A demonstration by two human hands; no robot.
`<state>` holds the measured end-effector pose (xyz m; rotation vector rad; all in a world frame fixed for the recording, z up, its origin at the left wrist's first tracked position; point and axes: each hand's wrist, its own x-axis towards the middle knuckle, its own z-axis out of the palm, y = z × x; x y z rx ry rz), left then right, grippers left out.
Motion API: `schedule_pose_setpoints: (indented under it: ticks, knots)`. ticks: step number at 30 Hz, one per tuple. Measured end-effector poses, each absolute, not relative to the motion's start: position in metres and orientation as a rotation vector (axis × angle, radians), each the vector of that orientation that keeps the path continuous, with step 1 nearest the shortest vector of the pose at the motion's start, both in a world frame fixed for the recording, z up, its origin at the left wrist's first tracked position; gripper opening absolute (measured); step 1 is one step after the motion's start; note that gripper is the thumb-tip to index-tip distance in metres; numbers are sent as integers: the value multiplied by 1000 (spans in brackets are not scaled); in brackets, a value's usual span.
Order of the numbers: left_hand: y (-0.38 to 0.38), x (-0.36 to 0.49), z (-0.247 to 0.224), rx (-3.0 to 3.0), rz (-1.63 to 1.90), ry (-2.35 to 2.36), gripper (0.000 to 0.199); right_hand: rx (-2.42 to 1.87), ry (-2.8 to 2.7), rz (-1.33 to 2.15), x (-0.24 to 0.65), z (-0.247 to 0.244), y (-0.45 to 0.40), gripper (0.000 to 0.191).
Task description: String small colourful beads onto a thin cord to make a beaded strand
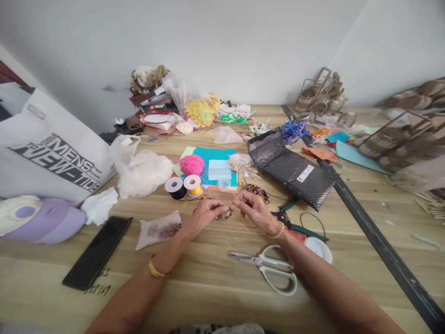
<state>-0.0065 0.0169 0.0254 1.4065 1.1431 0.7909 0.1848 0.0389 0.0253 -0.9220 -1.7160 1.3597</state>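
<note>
Forearms (146, 283) lead to narrowed fingers (212, 207), left pinching beads (228, 214); bag (45, 120) reads "MENS", tabletop (198, 283) "258369".

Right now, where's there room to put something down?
Bare table shows between the left arm and right arm, left of the scissors, and between the phone, pouch and left arm. Past the left hand and right hand, it's crowded: yarn, spools, mailer.
</note>
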Motion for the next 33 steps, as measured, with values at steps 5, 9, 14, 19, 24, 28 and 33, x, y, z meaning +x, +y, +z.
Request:
schedule_pose_setpoints:
  ticks: [5,9,14,19,24,28,33]
  knots:
    - [17,-5,26,1302,818,1085,32,-952,-1667,1372,183,22,39,42]
    - [16,-4,19,1223,847,1074,30,-951,-1683,1364,181,22,37,44]
    - [14,-3,18,1335,824,1122,34,-940,-1730,1351,181,23,35,42]
    - [13,-1,17,1394,829,1137,28,-956,-1710,1373,180,22,35,42]
    - [12,2,21,1527,840,1150,17,-987,-1669,1392,179,21,34,42]
    - [9,5,26,1598,849,1214,16,-1011,-1671,1410,179,19,34,42]
    - [9,5,25,1551,869,1189,20,-995,-1702,1434,179,18,34,42]
